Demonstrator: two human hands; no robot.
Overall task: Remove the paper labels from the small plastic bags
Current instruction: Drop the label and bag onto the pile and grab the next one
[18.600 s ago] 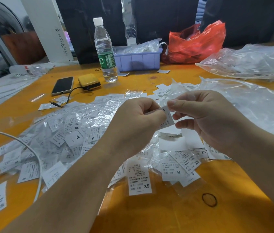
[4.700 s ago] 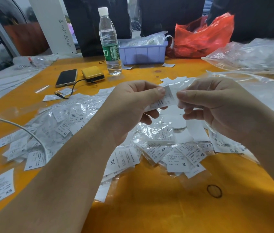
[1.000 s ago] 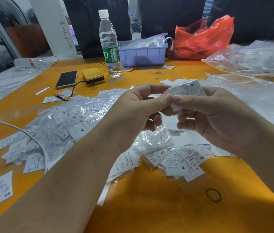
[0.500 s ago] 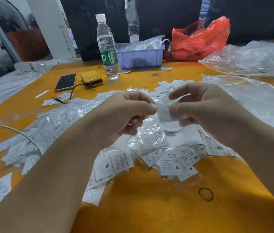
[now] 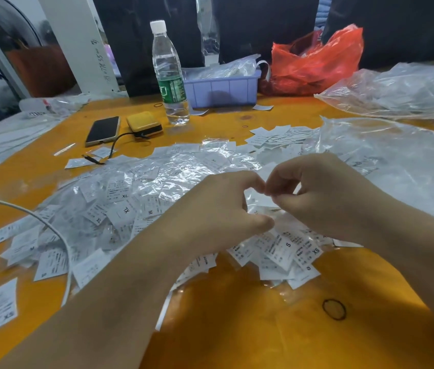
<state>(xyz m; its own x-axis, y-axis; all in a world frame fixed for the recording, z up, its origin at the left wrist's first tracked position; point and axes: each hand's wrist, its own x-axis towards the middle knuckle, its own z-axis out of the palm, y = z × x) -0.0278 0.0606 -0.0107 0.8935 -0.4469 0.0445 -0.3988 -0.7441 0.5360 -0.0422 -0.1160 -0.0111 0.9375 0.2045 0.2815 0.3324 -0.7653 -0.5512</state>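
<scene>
Head view: your left hand [image 5: 221,209] and right hand [image 5: 325,193] meet low over the heap of small plastic bags [image 5: 141,198] on the orange table [image 5: 237,328]. Both sets of fingers are curled, tips nearly touching, and between them you pinch one small bag [image 5: 260,199] with white paper showing inside; whether the label is partly out, I can't tell. The heap spreads from under your hands out to your left, each bag carrying a paper label printed XL, M, S or XS. Loose white labels [image 5: 277,135] lie in a cluster beyond your hands, beside a big clear plastic sheet [image 5: 397,161] on your right. A black rubber band [image 5: 334,309] sits on bare table near your right forearm. A white cable [image 5: 50,230] curves across the bags at left. At the far side stand a water bottle [image 5: 169,75], a phone [image 5: 103,130] beside a yellow case [image 5: 144,124], a lilac bin [image 5: 221,87] and a red bag [image 5: 317,62].
</scene>
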